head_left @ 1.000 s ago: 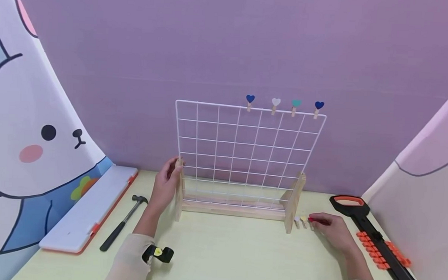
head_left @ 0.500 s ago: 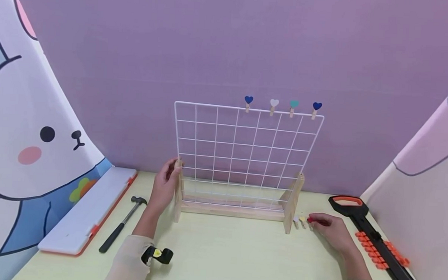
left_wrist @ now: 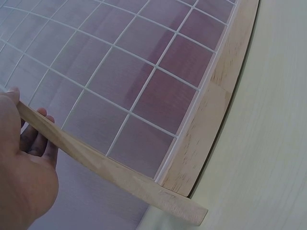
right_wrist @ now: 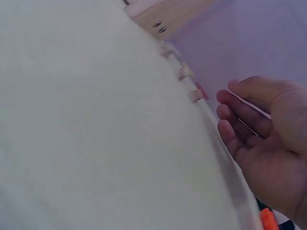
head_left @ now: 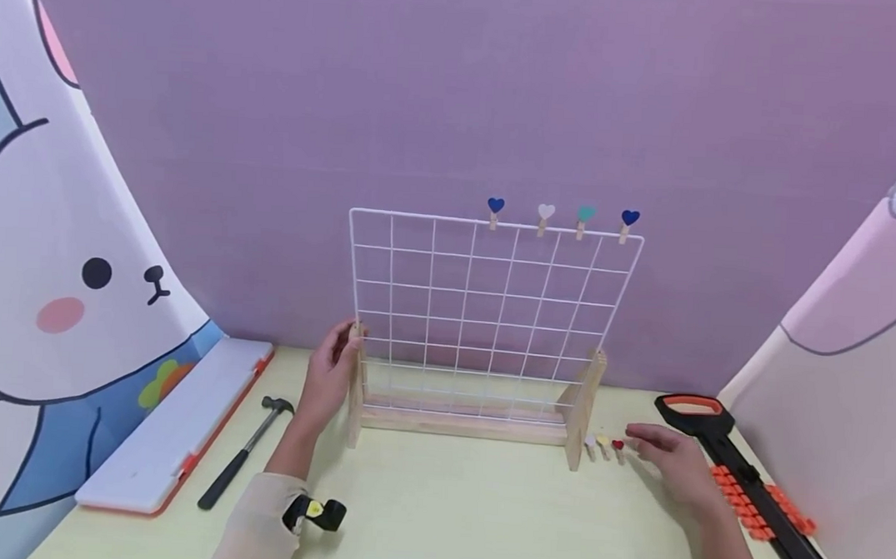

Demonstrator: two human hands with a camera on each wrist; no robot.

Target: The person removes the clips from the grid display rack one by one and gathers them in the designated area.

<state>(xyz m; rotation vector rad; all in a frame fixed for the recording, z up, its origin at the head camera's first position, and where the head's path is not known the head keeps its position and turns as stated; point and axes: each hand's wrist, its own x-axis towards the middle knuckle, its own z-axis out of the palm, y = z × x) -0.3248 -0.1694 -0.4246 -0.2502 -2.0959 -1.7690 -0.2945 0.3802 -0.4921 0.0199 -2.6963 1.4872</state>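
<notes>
A white wire grid panel (head_left: 485, 298) stands in a wooden stand (head_left: 464, 424). Heart-topped clothespins are clipped along its top bar: a blue one (head_left: 494, 211), a white one (head_left: 545, 217), a teal one (head_left: 584, 220) and another blue one (head_left: 628, 224). My left hand (head_left: 327, 378) grips the stand's left upright (left_wrist: 110, 167), thumb on one side and fingers behind. On the table by the right upright lie a pale heart clothespin (head_left: 590, 446), a yellow one (head_left: 603, 446) and a red one (head_left: 618, 450). Just right of the red one, my right hand (head_left: 673, 464) holds nothing, fingers loosely bent.
A claw hammer (head_left: 245, 454) lies left of my left forearm, beside a white case with orange edging (head_left: 175, 426). At the right lies a long black tool with orange parts (head_left: 754, 485). A purple backdrop (head_left: 456, 88) rises behind the table.
My right hand has let go of the red heart clothespin and drawn slightly to the right, leaving it beside the yellow one. My left hand stays on the upright.
</notes>
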